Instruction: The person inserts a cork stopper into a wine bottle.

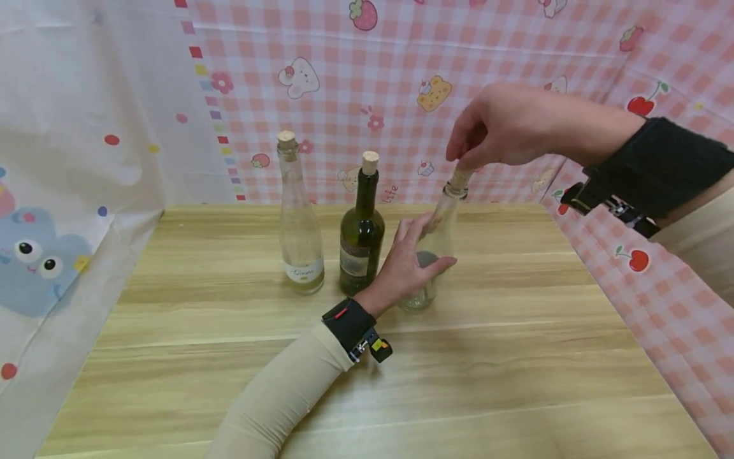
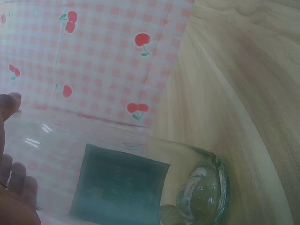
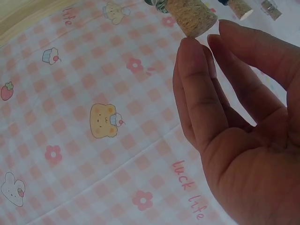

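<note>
A clear glass bottle (image 1: 438,236) with a dark label stands on the table, a cork (image 1: 460,178) in its mouth. My left hand (image 1: 408,264) holds its body, fingers behind and thumb across the front. In the left wrist view the bottle (image 2: 56,136) lies across the picture, its label (image 2: 119,185) seen through the glass. Above the cork is my right hand (image 1: 496,127), fingers bent down. In the right wrist view its fingertips (image 3: 192,49) are at the end of the cork (image 3: 193,16), which shows uncovered; whether they touch I cannot tell.
A dark green wine bottle (image 1: 362,239) stands just left of my left hand. Farther left is another clear bottle (image 1: 299,217) with a white label. Both have corks in their necks. Patterned cloth (image 1: 327,38) hangs behind the wooden table (image 1: 487,363).
</note>
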Available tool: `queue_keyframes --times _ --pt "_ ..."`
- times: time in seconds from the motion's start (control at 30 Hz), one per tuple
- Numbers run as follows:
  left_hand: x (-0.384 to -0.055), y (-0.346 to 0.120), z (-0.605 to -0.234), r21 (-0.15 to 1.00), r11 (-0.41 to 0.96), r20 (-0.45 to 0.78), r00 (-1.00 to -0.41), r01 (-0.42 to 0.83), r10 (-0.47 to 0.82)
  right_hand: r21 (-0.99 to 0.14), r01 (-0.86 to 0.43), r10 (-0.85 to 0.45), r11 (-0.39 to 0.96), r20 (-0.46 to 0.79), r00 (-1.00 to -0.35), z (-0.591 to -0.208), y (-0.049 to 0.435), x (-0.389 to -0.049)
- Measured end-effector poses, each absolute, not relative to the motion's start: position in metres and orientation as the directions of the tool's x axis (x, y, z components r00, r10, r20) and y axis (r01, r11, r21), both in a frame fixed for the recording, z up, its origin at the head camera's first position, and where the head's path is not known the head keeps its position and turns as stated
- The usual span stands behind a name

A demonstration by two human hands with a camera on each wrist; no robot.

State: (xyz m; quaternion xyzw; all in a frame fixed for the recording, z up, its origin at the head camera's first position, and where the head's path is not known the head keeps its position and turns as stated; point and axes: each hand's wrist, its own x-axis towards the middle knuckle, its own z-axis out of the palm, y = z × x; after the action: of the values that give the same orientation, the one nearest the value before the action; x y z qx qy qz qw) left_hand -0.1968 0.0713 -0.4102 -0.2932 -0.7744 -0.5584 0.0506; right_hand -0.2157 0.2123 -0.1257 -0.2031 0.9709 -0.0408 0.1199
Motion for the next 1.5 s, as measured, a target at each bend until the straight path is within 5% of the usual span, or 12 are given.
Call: queue_keyframes --times 1.5 --pt "-0.197 0.074 -0.411 0.824 0.234 0.409 -0.828 0.515 0.383 -0.164 -0.46 -0.479 0.872 -0.104 -0.871 -0.138 0.221 -0.208"
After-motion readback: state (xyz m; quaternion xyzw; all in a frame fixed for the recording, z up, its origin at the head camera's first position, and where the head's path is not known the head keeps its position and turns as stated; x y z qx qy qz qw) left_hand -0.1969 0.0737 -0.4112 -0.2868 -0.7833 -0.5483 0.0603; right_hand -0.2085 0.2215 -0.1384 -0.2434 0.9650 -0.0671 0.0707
